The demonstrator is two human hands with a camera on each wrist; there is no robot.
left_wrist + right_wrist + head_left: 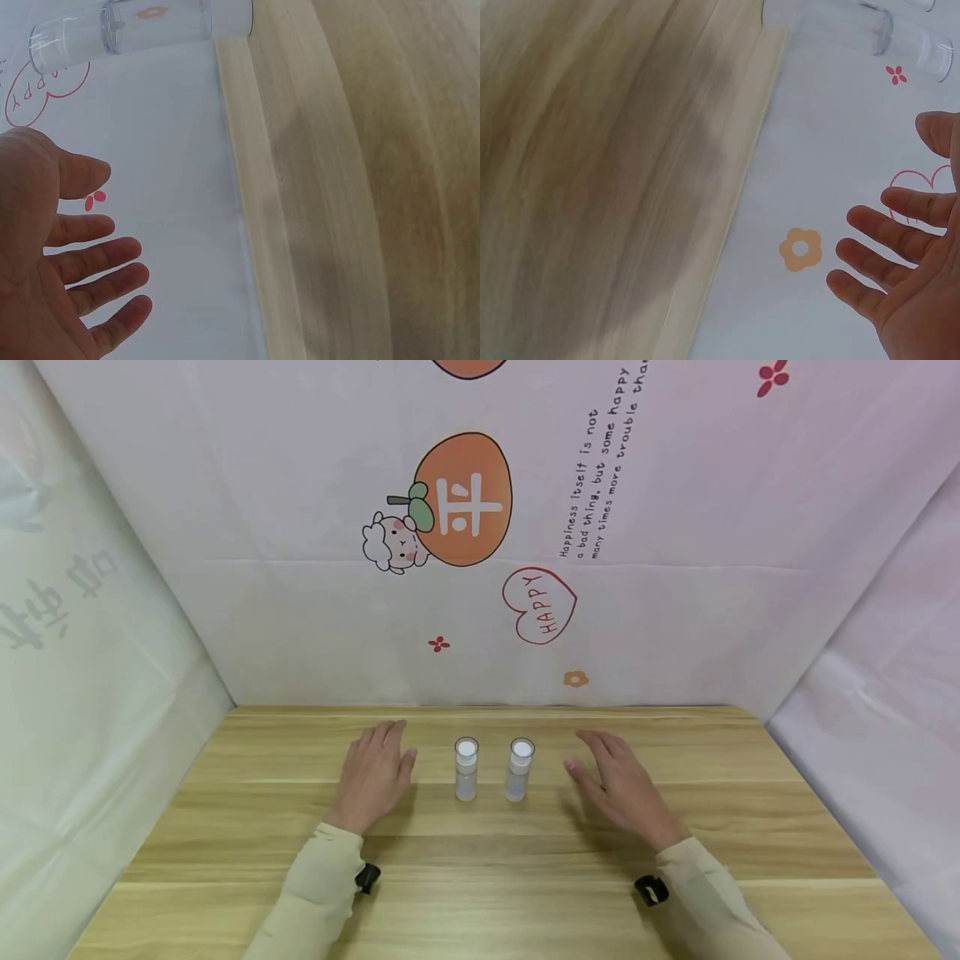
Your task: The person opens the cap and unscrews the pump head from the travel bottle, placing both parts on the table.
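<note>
From my remote seat I see a pale, wood-grained worktop [480, 893] meeting a white cloth backdrop [300, 627] printed with a round orange fruit [468, 452], a red heart outline [536, 625] and lettering. A white left cloth wall [97, 710] and a white right cloth wall [885, 693] flank it. Towards the worktop's far side, a clear cylindrical container [466, 783] and its clear cylindrical twin [516, 783] stand upright, apart. My left hand [372, 777] and right hand [621, 787] flank the pair, fingers wide and free.
</note>
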